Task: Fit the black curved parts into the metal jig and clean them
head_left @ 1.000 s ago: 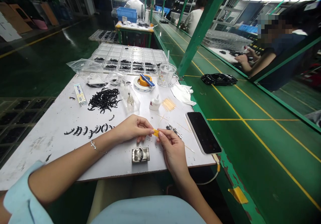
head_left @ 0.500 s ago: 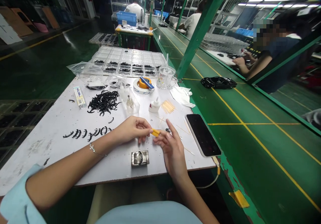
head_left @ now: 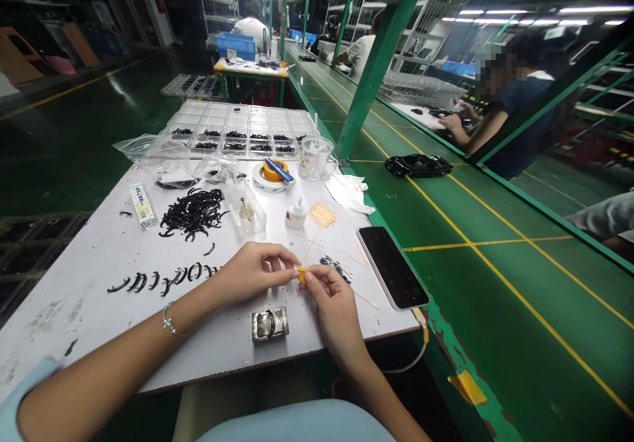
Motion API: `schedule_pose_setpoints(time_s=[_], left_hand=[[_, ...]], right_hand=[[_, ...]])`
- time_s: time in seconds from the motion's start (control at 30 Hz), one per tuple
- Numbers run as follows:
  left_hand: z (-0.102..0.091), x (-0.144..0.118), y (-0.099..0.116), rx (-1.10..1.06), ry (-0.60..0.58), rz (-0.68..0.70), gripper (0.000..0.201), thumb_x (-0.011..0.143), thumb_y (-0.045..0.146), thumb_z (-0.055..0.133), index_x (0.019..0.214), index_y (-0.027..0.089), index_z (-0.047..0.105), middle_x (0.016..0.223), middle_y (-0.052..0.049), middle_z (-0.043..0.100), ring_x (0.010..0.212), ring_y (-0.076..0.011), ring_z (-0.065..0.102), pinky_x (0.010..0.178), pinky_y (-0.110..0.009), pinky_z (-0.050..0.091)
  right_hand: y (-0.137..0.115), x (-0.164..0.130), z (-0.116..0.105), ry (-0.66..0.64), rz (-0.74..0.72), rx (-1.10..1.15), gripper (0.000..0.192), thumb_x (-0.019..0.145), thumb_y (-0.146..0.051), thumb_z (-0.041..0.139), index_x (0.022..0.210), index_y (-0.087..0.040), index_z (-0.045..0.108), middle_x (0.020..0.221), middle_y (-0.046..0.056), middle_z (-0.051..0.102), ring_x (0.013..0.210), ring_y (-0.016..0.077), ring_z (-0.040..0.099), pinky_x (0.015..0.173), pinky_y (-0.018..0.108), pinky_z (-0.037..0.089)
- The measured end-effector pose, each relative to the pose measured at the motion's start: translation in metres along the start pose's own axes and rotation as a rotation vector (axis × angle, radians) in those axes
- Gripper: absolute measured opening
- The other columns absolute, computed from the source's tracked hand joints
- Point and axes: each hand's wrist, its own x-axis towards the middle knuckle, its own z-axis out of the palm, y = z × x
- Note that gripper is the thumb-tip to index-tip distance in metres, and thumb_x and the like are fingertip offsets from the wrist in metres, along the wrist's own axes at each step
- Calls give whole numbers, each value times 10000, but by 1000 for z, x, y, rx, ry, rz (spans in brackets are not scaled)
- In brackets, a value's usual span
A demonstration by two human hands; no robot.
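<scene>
Orange piece: a small orange bit (head_left: pixel 302 274) sits pinched between both hands, just above the worktop (head_left: pixel 99 257), near its front edge.
Left hand: the left hand (head_left: pixel 252 271) has its grip closed on the piece from the left, thumb and forefinger meeting at the tip.
Right hand: the right hand (head_left: pixel 333 303) pinches the same piece from the right, other fingers curled under (what it does to the piece is too small to tell).
Doing it well: keep both pinches close to the piece's ends and the wrists low, so that fingertips alone do the fine work, I judge.
Close by: a metal block (head_left: pixel 270 323) lies just in front of the hands; loose toothpicks (head_left: pixel 321 215) and a phone (head_left: pixel 392 267) lie to the right.
Farther out: a pile of black curved parts (head_left: pixel 192 211) and a row of them (head_left: pixel 163 278) lie to the left.
</scene>
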Motion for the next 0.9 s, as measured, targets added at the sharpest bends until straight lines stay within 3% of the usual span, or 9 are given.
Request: schedule_pose_setpoints(time_s=[0.1, 0.23, 0.3, 0.43, 0.5, 0.6, 0.67, 0.8, 0.9], left_hand=[[4, 0, -3, -30, -10, 10, 682, 763, 438, 781, 1359, 216, 535, 1088, -56, 679, 684, -112, 613, 509, -189, 457], [11, 1, -6, -7, 7, -8, 349, 795, 419, 754, 1004, 151, 673, 737, -9, 652, 573, -98, 547, 471, -171, 390], [14, 1, -8, -2, 38, -15, 297, 827, 418, 712, 934, 144, 670, 607, 23, 592, 497, -85, 492, 445, -171, 349], [17, 0, -10, 18, 121, -4, 278, 836, 404, 667, 908, 136, 658, 641, 24, 595, 455, -66, 447, 434, -181, 339], [16, -1, -10, 53, 161, 24, 241, 827, 370, 670, 879, 134, 661, 670, 21, 597, 464, -58, 433, 442, -181, 335], [14, -2, -8, 124, 206, 98, 136, 818, 275, 666, 841, 141, 677, 697, 18, 614, 518, -60, 453, 489, -178, 360], [13, -2, -7, 168, 213, 158, 79, 811, 221, 663, 830, 148, 687, 718, 15, 636, 558, -67, 485, 525, -179, 390], [12, -3, -8, 240, 196, 285, 35, 822, 164, 661, 835, 156, 693, 758, 9, 662, 634, -85, 555, 563, -180, 435], [14, -4, -9, 284, 194, 397, 76, 862, 134, 636, 889, 165, 700, 893, -14, 707, 720, -95, 607, 594, -180, 467]], right_hand=[[5, 3, -3, 29, 6, 43, 297, 749, -478, 815, 855, -224, 703, 764, -14, 700, 712, 125, 625, 742, 275, 504], [5, 2, -2, 15, -2, 46, 270, 766, -463, 807, 856, -227, 711, 757, -15, 689, 732, 130, 634, 770, 285, 506], [4, 1, -1, 0, -17, 29, 243, 768, -441, 811, 849, -229, 724, 786, -3, 691, 785, 145, 651, 803, 298, 513], [5, 2, -1, -2, -63, -10, 209, 751, -393, 832, 858, -228, 762, 1180, 51, 655, 1070, 189, 634, 931, 304, 494], [8, 2, -2, 3, -65, -5, 274, 820, -424, 767, 1049, -274, 748, 1286, 51, 605, 1024, 173, 645, 905, 320, 510], [9, 2, -3, 18, -70, 25, 462, 890, -471, 675, 1332, -375, 582, 1268, 32, 617, 834, 130, 655, 820, 338, 542], [7, 0, -2, 8, -80, 4, 444, 848, -443, 732, 1267, -336, 627, 1204, 28, 652, 821, 128, 650, 828, 327, 543], [0, -2, 1, -22, -77, -41, 245, 760, -373, 829, 931, -232, 726, 939, 14, 711, 831, 139, 649, 856, 297, 531], [-1, -2, 1, -13, -59, -31, 227, 762, -391, 826, 866, -218, 721, 832, -3, 707, 766, 127, 643, 807, 285, 534]])
